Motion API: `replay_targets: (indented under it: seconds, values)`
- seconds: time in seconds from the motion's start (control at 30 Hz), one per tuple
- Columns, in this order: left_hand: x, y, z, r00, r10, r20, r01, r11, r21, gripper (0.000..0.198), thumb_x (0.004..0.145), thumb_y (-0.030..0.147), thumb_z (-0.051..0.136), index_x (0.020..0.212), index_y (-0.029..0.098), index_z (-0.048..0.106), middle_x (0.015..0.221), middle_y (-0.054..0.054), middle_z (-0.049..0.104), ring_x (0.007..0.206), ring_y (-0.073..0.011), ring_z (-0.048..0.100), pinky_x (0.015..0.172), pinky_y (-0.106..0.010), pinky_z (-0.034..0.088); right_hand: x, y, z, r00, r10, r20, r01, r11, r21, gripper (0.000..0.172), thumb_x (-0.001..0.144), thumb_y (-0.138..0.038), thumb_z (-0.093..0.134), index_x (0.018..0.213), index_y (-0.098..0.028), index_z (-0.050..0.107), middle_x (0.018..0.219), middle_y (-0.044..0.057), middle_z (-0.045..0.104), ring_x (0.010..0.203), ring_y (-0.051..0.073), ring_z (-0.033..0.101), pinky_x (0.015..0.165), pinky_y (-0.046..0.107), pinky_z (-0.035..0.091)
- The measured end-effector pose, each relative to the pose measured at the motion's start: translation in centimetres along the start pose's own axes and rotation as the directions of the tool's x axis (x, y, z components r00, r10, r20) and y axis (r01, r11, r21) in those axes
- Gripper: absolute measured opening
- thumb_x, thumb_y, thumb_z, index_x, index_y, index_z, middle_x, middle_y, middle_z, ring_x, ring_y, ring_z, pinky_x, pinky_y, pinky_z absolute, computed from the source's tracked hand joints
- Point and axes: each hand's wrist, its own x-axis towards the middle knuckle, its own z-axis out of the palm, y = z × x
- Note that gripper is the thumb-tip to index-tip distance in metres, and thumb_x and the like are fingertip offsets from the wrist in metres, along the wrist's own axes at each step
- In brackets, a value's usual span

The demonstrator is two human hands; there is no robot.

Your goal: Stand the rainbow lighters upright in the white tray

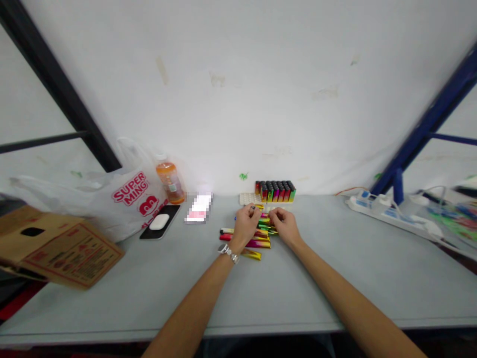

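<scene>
My left hand [246, 223], with a metal watch [228, 251] on its wrist, is closed over a pile of shiny, lighter-like sticks [259, 243] in yellow, red, purple and green. A small dark tip shows at its fingertips; the rest of that piece is hidden. Just to the right, my right hand [285, 224] has its fingers pinched together beside the pile, and what is in them cannot be made out. Behind both hands, a pale tray with holes [246, 198] holds rows of upright, coloured, black-topped pieces [276, 191] on its right part.
To the left are a cardboard box [70, 253], a white plastic bag [112, 199], an orange drink bottle [170, 181], a black phone [172, 215] under a white case [159, 222], and a blurred bright rectangle [199, 207]. A power strip [391, 216] with cables lies right. A wall [238, 99] stands behind.
</scene>
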Motion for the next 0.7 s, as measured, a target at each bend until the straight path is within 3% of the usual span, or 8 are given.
replay_targets:
  seconds: [0.23,0.4,0.7]
  values:
    - [-0.2,0.3,-0.1,0.999,0.002,-0.032,-0.002,1.0,-0.022,0.042,0.086,0.047,0.053,0.059,0.02,0.034,0.056,0.007,0.028,0.054,-0.0088,0.027,0.052,-0.024,0.025,-0.1,-0.3,0.1,1.0,0.02,-0.002,-0.02,1.0,0.016,0.029,0.081,-0.044,0.055,0.067,-0.019,0.057,0.057,0.0,0.057,0.054,0.014,0.05,0.055,0.026,0.04]
    - [-0.3,0.2,-0.2,0.999,-0.022,-0.049,0.02,0.999,-0.043,0.04,0.087,0.045,0.052,0.059,0.02,0.036,0.055,0.007,0.03,0.053,-0.0089,0.029,0.052,-0.024,0.026,-0.3,-0.6,0.0,1.0,0.016,-0.002,-0.016,1.0,-0.004,0.029,0.082,-0.043,0.055,0.068,-0.019,0.058,0.057,-0.001,0.056,0.055,0.015,0.05,0.056,0.027,0.04]
    - [0.0,-0.4,0.0,0.999,0.012,-0.049,-0.007,0.995,0.099,0.032,0.086,0.034,0.047,0.058,0.02,0.038,0.051,0.007,0.034,0.049,-0.0092,0.031,0.052,-0.024,0.025,-0.6,-3.2,1.0,0.987,-0.156,-0.033,0.158,0.986,0.062,0.024,0.087,-0.041,0.056,0.078,-0.019,0.061,0.069,0.001,0.061,0.064,0.016,0.054,0.066,0.027,0.044]
